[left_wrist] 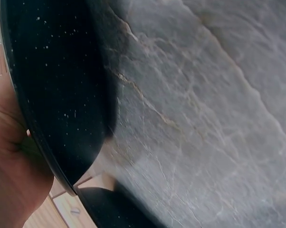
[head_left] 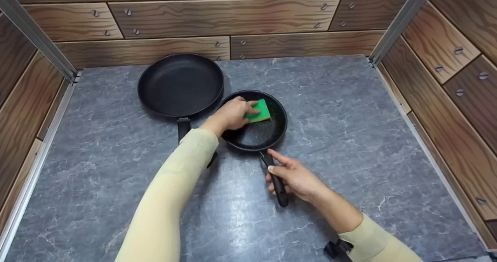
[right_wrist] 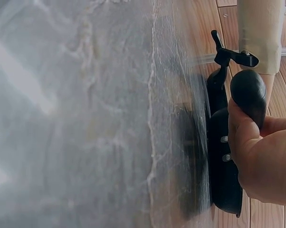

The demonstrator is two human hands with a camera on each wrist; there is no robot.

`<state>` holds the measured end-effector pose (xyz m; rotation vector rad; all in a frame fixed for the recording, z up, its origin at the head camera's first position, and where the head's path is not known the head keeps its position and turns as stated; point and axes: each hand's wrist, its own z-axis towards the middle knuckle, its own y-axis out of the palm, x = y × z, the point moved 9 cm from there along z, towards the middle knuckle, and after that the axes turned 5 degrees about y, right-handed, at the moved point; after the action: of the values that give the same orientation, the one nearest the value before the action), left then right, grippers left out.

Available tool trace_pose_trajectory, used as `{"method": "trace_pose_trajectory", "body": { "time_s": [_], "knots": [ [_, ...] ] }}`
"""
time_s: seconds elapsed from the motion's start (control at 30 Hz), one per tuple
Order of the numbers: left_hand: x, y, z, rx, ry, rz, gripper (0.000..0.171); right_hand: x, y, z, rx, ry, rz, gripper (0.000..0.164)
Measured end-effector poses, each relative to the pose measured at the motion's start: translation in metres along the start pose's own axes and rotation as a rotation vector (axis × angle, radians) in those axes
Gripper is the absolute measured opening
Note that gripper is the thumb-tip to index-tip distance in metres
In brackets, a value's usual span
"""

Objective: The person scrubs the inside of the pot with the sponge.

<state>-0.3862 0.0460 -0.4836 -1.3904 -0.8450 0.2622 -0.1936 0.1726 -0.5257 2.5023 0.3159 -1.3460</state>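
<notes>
A small black frying pan [head_left: 258, 137] sits on the grey marbled tabletop, its handle [head_left: 278, 184] pointing toward the person. My right hand [head_left: 297, 178] grips that handle, thumb on top and fingers underneath. In the right wrist view the handle's rounded end [right_wrist: 248, 95] sticks out from the fingers. Inside the pan, my left hand [head_left: 235, 113] holds a green sponge [head_left: 261, 111] with a yellowish underside. Pale specks dot the pan's inner surface beside the sponge. From the left wrist view, the left hand [left_wrist: 14, 156] shows behind the pan's speckled outer wall [left_wrist: 57, 85], which hides the sponge.
A larger black frying pan [head_left: 181, 85] lies just behind and to the left, close against the small pan. Its handle [head_left: 184, 128] runs under the left forearm. Wood-patterned walls [head_left: 225, 17] enclose the tabletop [head_left: 330, 99] at the back and sides.
</notes>
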Motion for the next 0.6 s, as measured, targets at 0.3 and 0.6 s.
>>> {"method": "trace_pose_trajectory", "body": {
  "time_s": [0.3,0.6],
  "knots": [
    [-0.0003,-0.0036,-0.0032,0.015,-0.028,0.036,0.045,-0.0008,0.0017,-0.001,-0.012,-0.007,0.015,0.073],
    [-0.0013,-0.0032,-0.0065,0.011,-0.051,0.064,0.046,0.0004,0.0005,-0.0003,-0.001,0.0,0.021,0.073]
  ]
}}
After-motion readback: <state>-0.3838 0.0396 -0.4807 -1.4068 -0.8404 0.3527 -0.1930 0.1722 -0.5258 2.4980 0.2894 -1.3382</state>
